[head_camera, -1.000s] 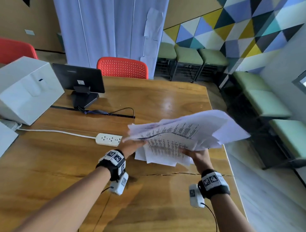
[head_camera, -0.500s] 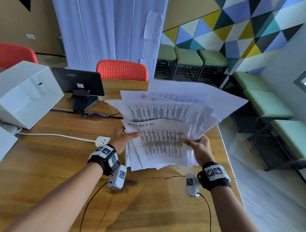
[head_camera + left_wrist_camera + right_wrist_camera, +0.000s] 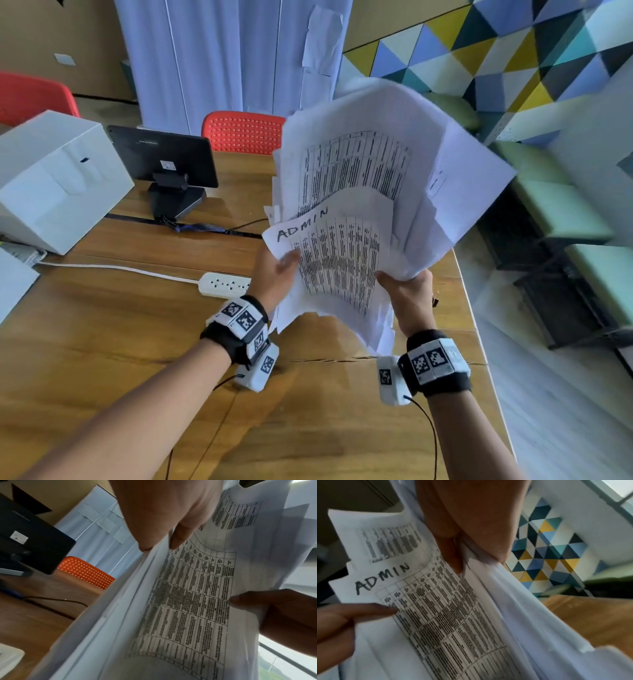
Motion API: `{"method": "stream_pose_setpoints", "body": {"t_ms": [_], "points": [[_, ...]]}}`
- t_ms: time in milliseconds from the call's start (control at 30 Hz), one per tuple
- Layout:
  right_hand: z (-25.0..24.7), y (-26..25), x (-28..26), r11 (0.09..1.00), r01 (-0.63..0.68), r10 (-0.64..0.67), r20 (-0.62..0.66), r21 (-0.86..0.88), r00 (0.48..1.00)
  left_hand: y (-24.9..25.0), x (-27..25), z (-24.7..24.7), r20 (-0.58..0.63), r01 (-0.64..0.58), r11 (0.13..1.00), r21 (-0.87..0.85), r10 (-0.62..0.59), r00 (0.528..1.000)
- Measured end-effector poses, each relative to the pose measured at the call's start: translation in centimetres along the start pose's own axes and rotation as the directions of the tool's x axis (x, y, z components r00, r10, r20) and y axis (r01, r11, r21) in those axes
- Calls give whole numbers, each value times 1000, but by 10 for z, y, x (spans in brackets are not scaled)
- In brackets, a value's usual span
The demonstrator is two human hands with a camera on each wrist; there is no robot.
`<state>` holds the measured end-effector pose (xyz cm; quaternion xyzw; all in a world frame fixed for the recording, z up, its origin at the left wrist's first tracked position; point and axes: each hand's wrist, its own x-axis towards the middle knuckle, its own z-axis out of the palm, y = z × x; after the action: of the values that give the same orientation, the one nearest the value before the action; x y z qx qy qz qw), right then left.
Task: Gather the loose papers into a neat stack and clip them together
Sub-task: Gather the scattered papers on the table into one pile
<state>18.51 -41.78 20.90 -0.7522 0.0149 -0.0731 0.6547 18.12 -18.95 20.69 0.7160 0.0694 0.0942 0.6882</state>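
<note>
An uneven bundle of white papers (image 3: 359,192) stands upright above the wooden table (image 3: 120,342), its sheets splayed and its edges ragged. The front sheet carries a printed table and the handwritten word ADMIN. My left hand (image 3: 279,270) grips the bundle's left edge, thumb on the front sheet. My right hand (image 3: 402,284) grips the lower right edge. In the left wrist view the papers (image 3: 188,601) run between my left hand (image 3: 168,513) and my right hand (image 3: 283,615). In the right wrist view my right hand (image 3: 467,520) pinches the papers (image 3: 445,615); my left hand (image 3: 342,618) holds the far edge.
A white box (image 3: 58,178) and a dark tablet on a stand (image 3: 164,161) sit at the table's far left. A white power strip (image 3: 224,284) lies just left of my left hand. A red chair (image 3: 243,132) stands behind. The table's right edge (image 3: 476,342) runs close to my right hand.
The papers have swung from nearly flat over the table to upright and higher, facing me. Both hands kept their hold and rose with them.
</note>
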Motion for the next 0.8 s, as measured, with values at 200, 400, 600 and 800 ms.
{"method": "stream_pose_setpoints", "body": {"t_ms": [200,400,600,800], "points": [[-7,19,-14,993,-115,113,56,29,992,-15,-5,-11,32,100,989,-109,-97,995],[-14,31,-14,980,-194,193,19,40,981,-27,2,-21,36,267,956,-122,-264,964],[2,33,-10,975,-218,221,68,-45,973,-42,0,-15,79,282,959,21,-283,956],[-5,19,-5,983,-186,185,129,-8,974,-40,4,-13,79,307,951,27,-308,948]]}}
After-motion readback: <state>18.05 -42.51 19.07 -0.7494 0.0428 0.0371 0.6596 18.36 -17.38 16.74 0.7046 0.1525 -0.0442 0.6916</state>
